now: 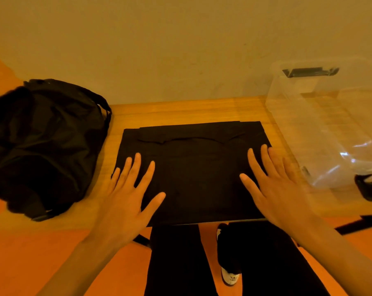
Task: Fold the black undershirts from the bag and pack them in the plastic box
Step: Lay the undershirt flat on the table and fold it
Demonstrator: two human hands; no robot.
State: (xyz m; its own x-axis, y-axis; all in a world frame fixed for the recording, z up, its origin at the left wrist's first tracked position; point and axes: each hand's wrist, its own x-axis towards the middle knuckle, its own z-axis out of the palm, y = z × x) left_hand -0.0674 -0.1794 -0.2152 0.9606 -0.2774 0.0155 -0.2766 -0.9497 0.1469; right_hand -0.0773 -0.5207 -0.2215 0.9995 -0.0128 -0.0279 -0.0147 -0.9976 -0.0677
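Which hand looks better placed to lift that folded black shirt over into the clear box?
Probably the right hand: it lies flat on the undershirt at its right edge, beside the plastic box. The left hand lies on the far side, nearer the bag. Both may be needed.

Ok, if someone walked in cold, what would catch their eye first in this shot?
The black undershirt, folded into a rectangle at the middle of the wooden table, with the left hand and right hand spread flat on its two sides. Next, the bulky black bag at the table's left end and the clear plastic box at its right.
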